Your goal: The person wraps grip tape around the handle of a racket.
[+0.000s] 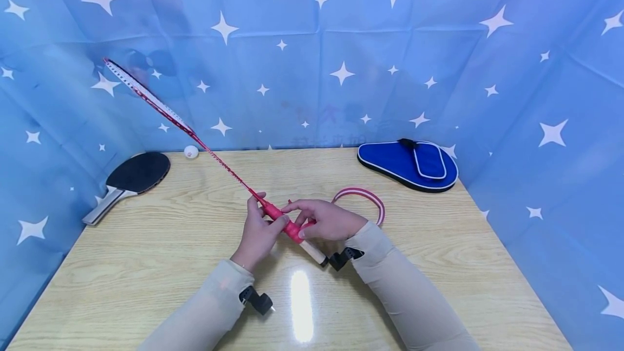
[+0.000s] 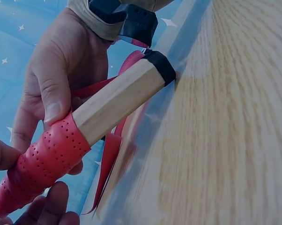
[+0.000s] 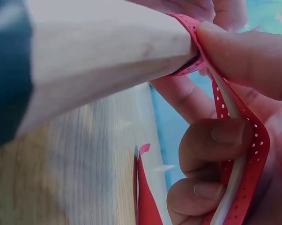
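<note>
A red badminton racket (image 1: 229,171) slants over the table, its head up at the left. Red perforated grip tape (image 2: 49,157) is wound around the upper part of its handle. Below that, the wooden handle (image 2: 120,98) is bare down to a black end. My left hand (image 1: 259,234) holds the taped part between thumb and fingers. My right hand (image 1: 332,220) pinches the tape at the lowest turn, thumb against the handle. In the right wrist view, the loose tape strip (image 3: 256,145) runs through its curled fingers. The strip's tail loops on the table beyond that hand.
A table tennis bat (image 1: 141,172) lies at the left edge, with a white ball (image 1: 191,151) near it at the back. A blue bat case (image 1: 395,164) lies at the back right. A starred blue curtain (image 1: 292,69) stands behind the wooden table (image 1: 170,264).
</note>
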{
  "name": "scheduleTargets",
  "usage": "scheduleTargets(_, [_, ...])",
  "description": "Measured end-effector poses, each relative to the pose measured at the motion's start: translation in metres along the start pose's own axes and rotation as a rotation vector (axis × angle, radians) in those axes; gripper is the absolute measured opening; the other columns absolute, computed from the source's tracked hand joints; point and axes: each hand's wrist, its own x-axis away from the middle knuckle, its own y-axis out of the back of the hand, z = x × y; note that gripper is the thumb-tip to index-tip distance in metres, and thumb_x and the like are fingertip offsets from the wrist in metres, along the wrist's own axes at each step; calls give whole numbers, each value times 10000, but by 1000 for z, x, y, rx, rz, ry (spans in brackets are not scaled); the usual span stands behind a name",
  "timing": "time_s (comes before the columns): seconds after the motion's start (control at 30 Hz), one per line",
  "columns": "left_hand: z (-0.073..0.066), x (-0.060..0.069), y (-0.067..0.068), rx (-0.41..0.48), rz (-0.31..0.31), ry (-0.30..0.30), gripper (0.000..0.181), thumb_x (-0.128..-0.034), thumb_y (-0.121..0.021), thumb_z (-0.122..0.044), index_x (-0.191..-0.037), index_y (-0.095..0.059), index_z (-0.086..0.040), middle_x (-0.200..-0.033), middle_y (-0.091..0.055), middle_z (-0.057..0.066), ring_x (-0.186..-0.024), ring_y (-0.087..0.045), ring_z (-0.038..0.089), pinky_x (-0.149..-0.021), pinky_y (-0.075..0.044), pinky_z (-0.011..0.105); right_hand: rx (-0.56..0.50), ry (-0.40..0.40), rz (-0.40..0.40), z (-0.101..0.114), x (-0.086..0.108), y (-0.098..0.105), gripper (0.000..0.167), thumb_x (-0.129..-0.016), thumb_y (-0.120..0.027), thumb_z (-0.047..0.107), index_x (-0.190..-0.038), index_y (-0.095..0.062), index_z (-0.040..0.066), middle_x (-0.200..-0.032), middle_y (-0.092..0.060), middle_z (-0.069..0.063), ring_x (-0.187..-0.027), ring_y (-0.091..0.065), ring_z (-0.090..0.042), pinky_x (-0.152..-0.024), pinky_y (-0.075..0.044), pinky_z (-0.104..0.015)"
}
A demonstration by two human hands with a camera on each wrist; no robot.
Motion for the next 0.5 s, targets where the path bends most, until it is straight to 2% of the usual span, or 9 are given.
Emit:
scheduleTargets(0.2, [1, 0, 0, -16, -3, -6, 797, -924, -761, -70, -1530, -245, -92, -1118, -652, 213, -843, -706, 244, -738, -579, 273, 14, 13, -7, -2, -1, 0, 617, -963, -725, 29, -1518, -524, 209, -1099, -742, -19, -971, -714, -182, -820, -593, -308])
scheduleTargets(0.5, [2, -1, 0, 22, -5, -1, 784, -924, -704, -11, -1541, -221, -54, -1229, -611, 274, -922, -735, 303, -781, -614, 293, 4, -14, 10, -1, 1, 1, 652, -987, -696, 28, -1565, -497, 254, -1129, -737, -32, -1021, -701, -181, -813, -588, -311])
